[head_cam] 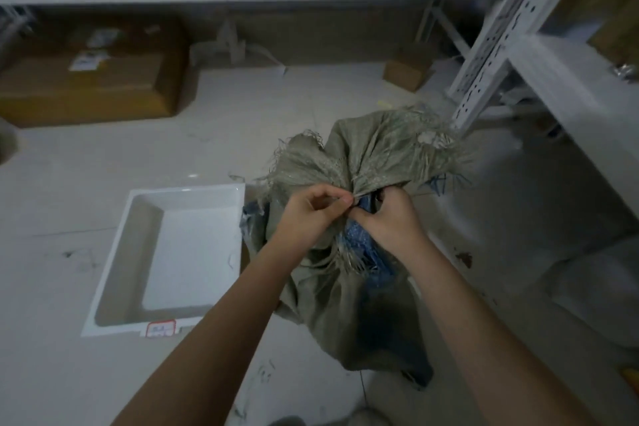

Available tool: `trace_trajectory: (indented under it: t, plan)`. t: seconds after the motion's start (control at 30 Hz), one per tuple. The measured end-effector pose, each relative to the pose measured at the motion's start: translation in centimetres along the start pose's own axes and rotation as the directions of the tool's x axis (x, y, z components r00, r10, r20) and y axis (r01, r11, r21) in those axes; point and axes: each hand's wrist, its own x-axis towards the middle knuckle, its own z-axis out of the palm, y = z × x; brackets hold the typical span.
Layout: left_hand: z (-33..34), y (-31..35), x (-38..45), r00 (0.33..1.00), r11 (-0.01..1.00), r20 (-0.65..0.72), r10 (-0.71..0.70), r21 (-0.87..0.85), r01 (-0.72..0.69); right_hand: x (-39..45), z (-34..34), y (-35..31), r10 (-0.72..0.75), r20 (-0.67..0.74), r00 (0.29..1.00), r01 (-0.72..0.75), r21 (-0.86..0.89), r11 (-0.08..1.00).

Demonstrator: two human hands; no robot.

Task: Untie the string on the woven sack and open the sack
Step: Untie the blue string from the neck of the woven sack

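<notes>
So from the head cam I've got both forearms reaching forward and down, converging on the gathered neck of the woven sack point(349, 273), which stands on the pale floor point(69, 373) just right of a white tray point(138, 287). The sack is grey-green with frayed fringe fanning out above the tied neck, and some blue weave shows through below the hands.

My left hand point(309, 214) comes in from lower left, wrist bent a bit, knuckles up, thumb and forefinger pressed together in a pinch right at the neck. It looks like they're nipping the bunched fabric or the string there, but honestly the string is too small to make out. The other fingers are curled loosely under.

My right hand point(390, 218) comes in from lower right, back of the hand facing the camera, fingers curled in tight against the neck. I can't tell what they've got. The two hands are nearly touching.

A white shelf upright point(498, 45) stands just behind the sack, and cardboard boxes point(90, 83) sit well off to the left.
</notes>
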Motion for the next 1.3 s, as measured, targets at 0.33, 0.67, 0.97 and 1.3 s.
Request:
trace_trajectory:
  t: [0.33,0.67,0.97,1.3]
  plan:
    - [-0.4,-10.8,1.5,0.985,0.983,-0.021,-0.172,0.060,0.173,0.6,7.0,8.3,0.127,0.119,0.985,-0.122,-0.047,0.991]
    - [-2.0,-8.7,-0.5,0.970,0.976,-0.125,-0.209,0.041,0.216,-1.6,5.1,7.4,0.102,0.041,0.994,-0.097,-0.115,0.989]
    - [-4.5,-1.1,-6.1,0.951,0.975,-0.242,-0.194,-0.157,0.159,-6.3,-1.4,-0.9,0.083,-0.056,0.995,-0.092,-0.200,0.975]
    - [-7.7,0.9,-9.5,0.921,0.735,-0.160,-0.356,-0.657,0.170,-6.3,6.6,-8.5,0.279,0.567,0.775,-0.604,0.534,0.592]
